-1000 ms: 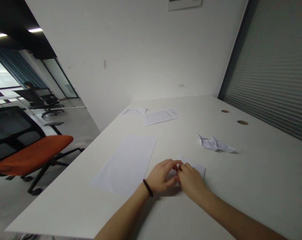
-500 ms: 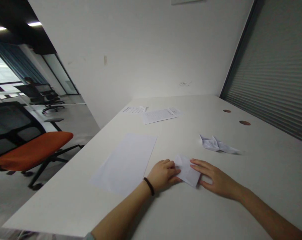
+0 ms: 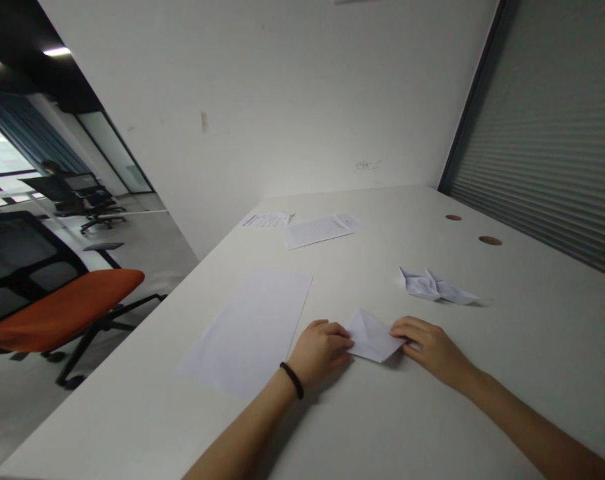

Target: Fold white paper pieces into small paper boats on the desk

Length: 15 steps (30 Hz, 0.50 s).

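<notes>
Folded white paper (image 3: 373, 337) sits on the white counter (image 3: 382, 427) between the two hands, a small angular packet with a visible crease. The left hand (image 3: 321, 350) lies on its left side, fingers (image 3: 338, 333) loosely curled, their tips against the paper's left edge. A dark wristband (image 3: 292, 380) circles that wrist. The right hand (image 3: 432, 350) lies on the other side, fingers (image 3: 407, 327) gently curved, reaching to the paper's right tip. Neither hand closes around the packet; both stay low on the counter, nearly flat, with the paper between them.

Just left of the left hand, a flat blank sheet (image 3: 247, 333) lies at an angle. Up and to the right sits a pointed folded paper shape (image 3: 429, 287), apart from the packet. Printed sheets (image 3: 317, 232) lie farther along the counter, and round brown grommets (image 3: 489, 241) sit near a ribbed grey shutter (image 3: 547, 133). Beyond the counter's left edge stands an orange-seated office chair (image 3: 62, 310).
</notes>
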Motion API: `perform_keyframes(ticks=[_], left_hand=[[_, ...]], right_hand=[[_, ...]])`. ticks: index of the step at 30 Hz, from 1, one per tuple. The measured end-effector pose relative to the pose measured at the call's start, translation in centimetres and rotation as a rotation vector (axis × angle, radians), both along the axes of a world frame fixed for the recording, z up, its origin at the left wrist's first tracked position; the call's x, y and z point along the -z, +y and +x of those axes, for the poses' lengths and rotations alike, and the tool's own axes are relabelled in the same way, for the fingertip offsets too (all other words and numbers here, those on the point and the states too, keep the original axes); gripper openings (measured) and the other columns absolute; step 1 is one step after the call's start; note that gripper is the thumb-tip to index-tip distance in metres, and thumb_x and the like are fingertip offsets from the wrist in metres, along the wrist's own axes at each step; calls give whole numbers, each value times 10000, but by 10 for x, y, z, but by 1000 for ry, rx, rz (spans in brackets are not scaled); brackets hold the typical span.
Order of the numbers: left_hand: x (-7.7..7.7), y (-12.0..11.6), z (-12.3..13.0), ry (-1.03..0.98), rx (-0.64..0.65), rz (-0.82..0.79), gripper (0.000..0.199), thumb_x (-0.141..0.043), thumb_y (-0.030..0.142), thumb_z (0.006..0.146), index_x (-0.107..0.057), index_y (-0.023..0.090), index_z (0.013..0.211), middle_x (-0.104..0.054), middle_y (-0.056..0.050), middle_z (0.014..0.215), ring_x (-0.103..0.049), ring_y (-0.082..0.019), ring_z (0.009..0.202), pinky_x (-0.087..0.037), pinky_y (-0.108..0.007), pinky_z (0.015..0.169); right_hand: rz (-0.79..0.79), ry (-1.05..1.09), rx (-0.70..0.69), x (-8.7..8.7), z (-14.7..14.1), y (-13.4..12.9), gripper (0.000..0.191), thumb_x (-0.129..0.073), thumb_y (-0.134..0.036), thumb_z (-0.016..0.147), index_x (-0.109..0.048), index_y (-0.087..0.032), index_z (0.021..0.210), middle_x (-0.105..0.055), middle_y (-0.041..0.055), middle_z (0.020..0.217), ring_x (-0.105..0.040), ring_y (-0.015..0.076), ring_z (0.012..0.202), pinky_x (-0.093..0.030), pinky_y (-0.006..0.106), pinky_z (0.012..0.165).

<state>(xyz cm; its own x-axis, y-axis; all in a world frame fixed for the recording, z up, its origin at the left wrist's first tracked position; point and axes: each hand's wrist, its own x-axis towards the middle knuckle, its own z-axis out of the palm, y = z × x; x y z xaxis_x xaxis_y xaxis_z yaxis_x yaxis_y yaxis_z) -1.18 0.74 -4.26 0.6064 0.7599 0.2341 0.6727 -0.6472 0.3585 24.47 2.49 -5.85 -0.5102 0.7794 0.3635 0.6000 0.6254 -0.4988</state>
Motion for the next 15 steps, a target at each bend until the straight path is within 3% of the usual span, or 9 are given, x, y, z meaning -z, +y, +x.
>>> perform_keyframes(ticks=[3, 10, 15], left_hand=[[-5, -3, 1, 94, -5, 30, 167, -585, 242, 775, -629, 264, 934, -628, -8, 998, -582, -173, 903, -346, -406, 927], [-9, -7, 7, 160, -6, 96, 113, -544, 244, 810, -638, 206, 860, -642, -41, 933, -595, -182, 812, -415, -366, 835], [-4, -7, 6, 127, -15, 77, 148, -499, 227, 842, -641, 235, 885, -644, -21, 971, -601, -166, 847, -382, -372, 893]], right_hand=[[38, -6, 10, 7, 7, -5, 249, -449, -116, 781, -653, -235, 860, -672, 36, 908, -619, 168, 848, -503, 325, 777], [230, -190, -58, 10, 6, -14, 315, -476, -126, 795, -608, -232, 1061, -655, 62, 1039, -596, 208, 968, -473, 406, 866], [178, -109, -109, 9, 8, -10, 314, -434, -107, 807, -632, -241, 1011, -671, 44, 1007, -611, 184, 941, -488, 376, 851]])
